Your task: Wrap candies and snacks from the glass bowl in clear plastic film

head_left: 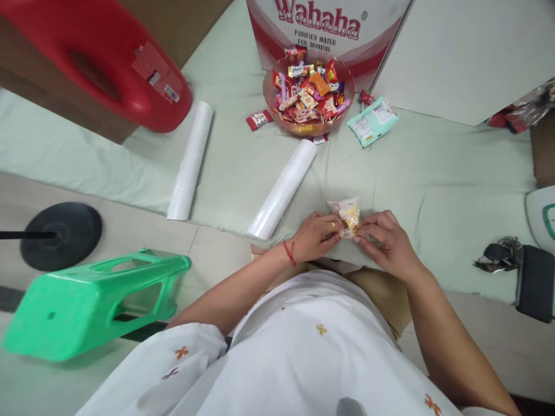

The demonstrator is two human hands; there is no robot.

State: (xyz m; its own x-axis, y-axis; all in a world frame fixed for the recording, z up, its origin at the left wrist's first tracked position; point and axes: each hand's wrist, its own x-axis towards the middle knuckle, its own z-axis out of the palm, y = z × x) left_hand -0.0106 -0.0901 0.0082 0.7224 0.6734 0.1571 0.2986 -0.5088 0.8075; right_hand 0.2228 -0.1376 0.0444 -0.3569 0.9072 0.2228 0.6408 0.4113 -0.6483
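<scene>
A small clear plastic packet (349, 215) with something yellow inside is held near the table's front edge. What the yellow thing is, I cannot make out. My left hand (315, 236), with a ring and a red string bracelet, pinches the packet's left side. From the other side, the fingertips of my right hand (387, 241) close on its lower right edge. Beyond my left hand lies a white roll (284, 188), apart from both hands. Further back stands a clear bowl (277, 118) full of wrapped candies (307, 95).
Another white roll (191, 162) and a red jug (143, 75) are to the left. A mint-green packet (373, 121) lies right of the bowl, before a Wahaha box (329, 34). A green stool (95, 300) is at lower left, a black phone-like object (536, 283) at right.
</scene>
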